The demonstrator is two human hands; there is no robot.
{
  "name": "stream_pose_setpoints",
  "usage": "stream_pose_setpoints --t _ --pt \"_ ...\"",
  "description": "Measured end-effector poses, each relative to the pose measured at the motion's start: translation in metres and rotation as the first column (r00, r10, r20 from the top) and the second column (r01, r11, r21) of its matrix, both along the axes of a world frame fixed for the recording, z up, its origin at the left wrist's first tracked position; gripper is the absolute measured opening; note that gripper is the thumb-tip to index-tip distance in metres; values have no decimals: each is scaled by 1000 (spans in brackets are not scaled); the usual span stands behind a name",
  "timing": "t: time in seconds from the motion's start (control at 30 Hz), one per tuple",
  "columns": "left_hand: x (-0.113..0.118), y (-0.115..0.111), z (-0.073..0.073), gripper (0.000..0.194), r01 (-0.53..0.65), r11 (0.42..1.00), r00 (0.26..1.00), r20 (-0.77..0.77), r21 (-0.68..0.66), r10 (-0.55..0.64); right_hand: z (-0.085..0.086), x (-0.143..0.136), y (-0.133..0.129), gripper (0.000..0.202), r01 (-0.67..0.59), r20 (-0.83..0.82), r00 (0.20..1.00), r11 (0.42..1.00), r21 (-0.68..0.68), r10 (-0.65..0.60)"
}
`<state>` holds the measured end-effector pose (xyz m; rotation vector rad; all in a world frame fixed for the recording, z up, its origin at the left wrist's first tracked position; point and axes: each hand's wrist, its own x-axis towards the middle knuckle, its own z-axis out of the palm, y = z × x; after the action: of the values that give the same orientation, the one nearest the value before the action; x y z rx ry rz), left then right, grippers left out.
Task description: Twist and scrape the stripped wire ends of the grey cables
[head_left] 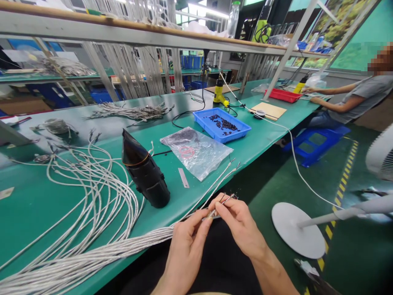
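Observation:
My left hand and my right hand meet just off the table's front edge, fingers pinched on the end of a white braided cable. Dark stripped wire tips stick out past my right fingertips. Behind my left hand, a thick bundle of white cables runs along the table edge to the lower left. Two loose cable ends lie over the edge just beyond my hands. A black cylindrical heat gun nozzle-like holder stands tilted left of them, beside looped cables.
A clear plastic bag, a small steel ruler and a blue tray of small black pieces lie ahead. Beyond stands a yellow heat gun. A co-worker sits at the far right. A white fan stands on the floor.

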<state>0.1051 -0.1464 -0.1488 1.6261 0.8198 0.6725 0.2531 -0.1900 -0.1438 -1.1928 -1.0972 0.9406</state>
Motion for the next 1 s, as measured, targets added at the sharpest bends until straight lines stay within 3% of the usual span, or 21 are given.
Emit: stream_pose_setpoints --t 0.27,0.57,0.63,0.7,0.8,0.83,1.0 --pt "0 2 -1 23 -92 995 996 11 46 92 -6 -2 -1 23 73 -101 992 997 -11 -73" --pt "-3 2 -3 26 -51 998 997 -49 30 53 -3 7 1 23 178 -12 984 984 -17 -178" --pt "-4 2 -2 27 -42 999 998 -40 3 42 -6 11 5 24 180 -41 983 983 -33 -181" --pt "-6 1 -3 27 -50 998 999 -8 -32 50 -14 22 12 28 267 -52 962 963 -43 -269" --pt "-10 -1 -5 33 -78 982 996 28 -174 84 -32 54 34 39 550 133 826 835 26 -548" --pt "-11 -2 -6 35 -81 970 995 35 -229 91 -39 66 44 40 587 187 789 808 53 -586" --pt "-17 -2 -6 37 -60 946 986 127 -317 105 -69 95 97 20 456 490 759 887 68 -428"
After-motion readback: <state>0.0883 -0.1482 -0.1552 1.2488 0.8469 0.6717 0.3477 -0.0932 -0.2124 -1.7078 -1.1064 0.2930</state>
